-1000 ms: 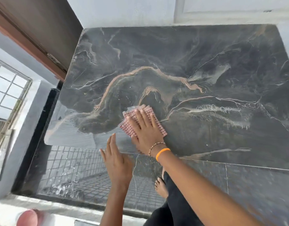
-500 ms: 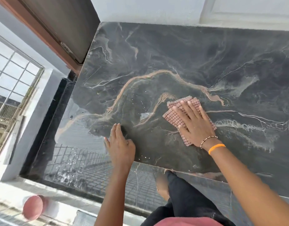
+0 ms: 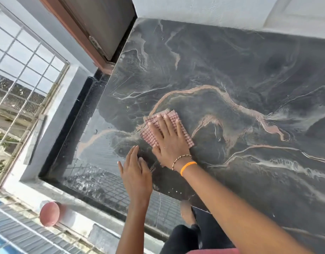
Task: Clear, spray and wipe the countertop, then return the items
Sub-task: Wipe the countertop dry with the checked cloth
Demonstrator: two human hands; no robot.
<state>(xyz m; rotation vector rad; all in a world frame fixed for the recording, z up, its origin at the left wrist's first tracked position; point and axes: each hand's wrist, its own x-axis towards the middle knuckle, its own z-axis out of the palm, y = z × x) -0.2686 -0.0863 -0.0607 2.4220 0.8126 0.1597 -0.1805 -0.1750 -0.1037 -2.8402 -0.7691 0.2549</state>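
Change: right hand has swept the checked cloth back leftward across the counter.
Grip: right flat, pressing cloth; left hand open, bracing.
Meaning: wiping continues.

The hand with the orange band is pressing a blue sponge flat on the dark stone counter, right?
Not quite. The head view shows the right hand with the orange band pressing a red-checked cloth, not a blue sponge, flat on the dark stone counter.

Single head cam, wide-angle, looking steeply down and forward, close over the countertop. Frame is tilted: slab's near edge runs diagonally. Window grille at far left, wall at far edge. No second view.
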